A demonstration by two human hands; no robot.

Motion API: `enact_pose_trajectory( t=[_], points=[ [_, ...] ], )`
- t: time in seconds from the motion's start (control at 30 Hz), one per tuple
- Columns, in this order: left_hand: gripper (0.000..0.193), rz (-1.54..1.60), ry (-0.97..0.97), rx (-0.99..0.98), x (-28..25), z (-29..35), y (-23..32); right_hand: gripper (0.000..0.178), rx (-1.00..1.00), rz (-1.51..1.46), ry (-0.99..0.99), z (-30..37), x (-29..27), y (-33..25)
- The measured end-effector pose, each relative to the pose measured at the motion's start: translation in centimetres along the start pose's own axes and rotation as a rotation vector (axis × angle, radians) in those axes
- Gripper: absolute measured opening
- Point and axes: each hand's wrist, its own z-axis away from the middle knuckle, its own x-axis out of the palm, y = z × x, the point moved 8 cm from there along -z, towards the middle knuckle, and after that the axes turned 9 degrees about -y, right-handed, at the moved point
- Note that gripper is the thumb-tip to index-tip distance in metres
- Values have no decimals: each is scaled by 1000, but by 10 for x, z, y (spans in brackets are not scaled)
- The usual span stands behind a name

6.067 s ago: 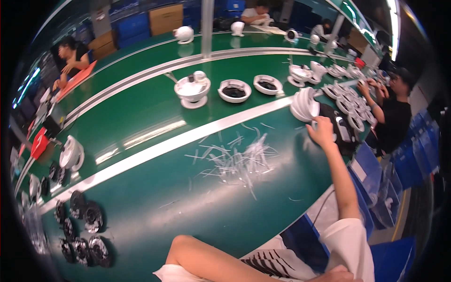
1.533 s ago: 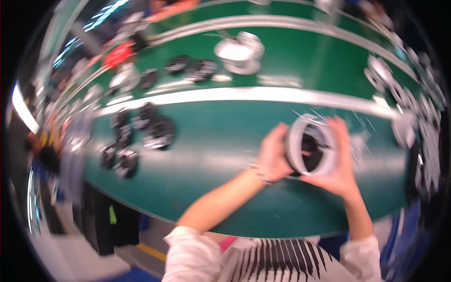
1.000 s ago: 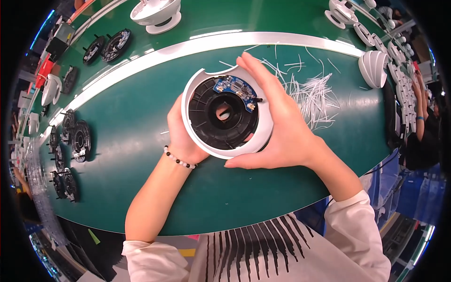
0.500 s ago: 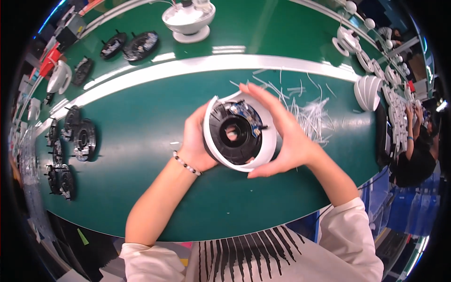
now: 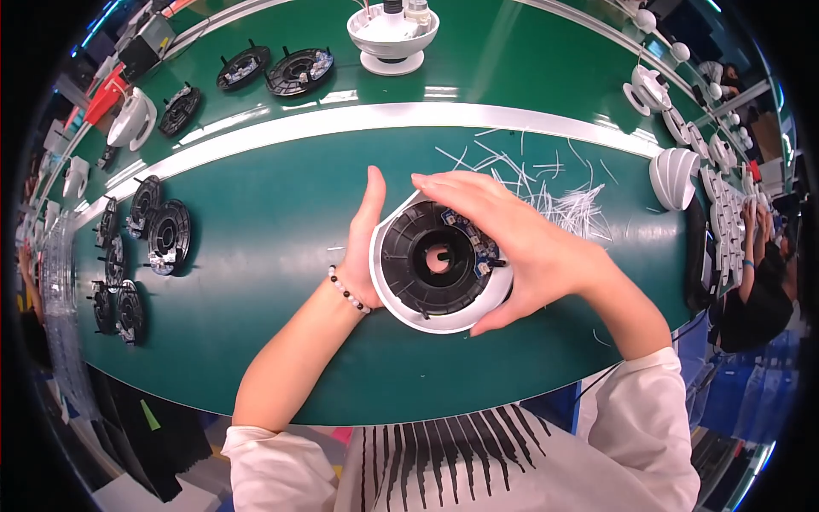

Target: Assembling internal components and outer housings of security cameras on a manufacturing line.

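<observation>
A round white plastic shell is held above the green table at the middle of the view. Inside it lies a black ring-shaped disc with a blue circuit board along its right side. My left hand supports the shell from the left and beneath. Its thumb points up, off the rim, while its other fingers are mostly hidden under the shell. Skin shows through the disc's central hole. My right hand wraps the right side, fingers over the far rim and thumb at the near rim.
Cut white strips lie scattered right of the shell. Several black discs with circuit boards sit at the left. Stacked white bowls stand at the right. Behind a white ledge is a white bowl on a stand. A co-worker sits far right.
The shell has tilted to show its disc more squarely, and the circuit board now lies farther right. My left thumb has lifted away from the rim. The whole view has shifted slightly.
</observation>
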Motion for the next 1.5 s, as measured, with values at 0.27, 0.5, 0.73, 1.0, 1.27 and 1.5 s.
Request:
enact_pose_trajectory(
  t=[0.27, 0.5, 0.73, 1.0, 1.27, 1.5],
  points=[
    [46, -178, 160, 247, -6, -5, 6, 110, 153, 148, 343, 39, 10, 18],
    [51, -372, 351, 317, 21, -45, -2, 107, 276, 24, 560, 78, -10, 36],
    [45, -720, 333, 173, 14, -172, 13, 80, 349, 369, 839, 211, -124, 41],
    [25, -929, 474, 337, -47, -323, 70, 50, 1289, 751, 1072, 375, -212, 104],
    [59, -1518, 815, 308, -36, -343, 98, 29, 1206, 528, 956, 375, -201, 155],
    [21, -2238, 136, 972, 80, -153, 131, 20, 1046, 584, 967, 391, -199, 125]
  ],
)
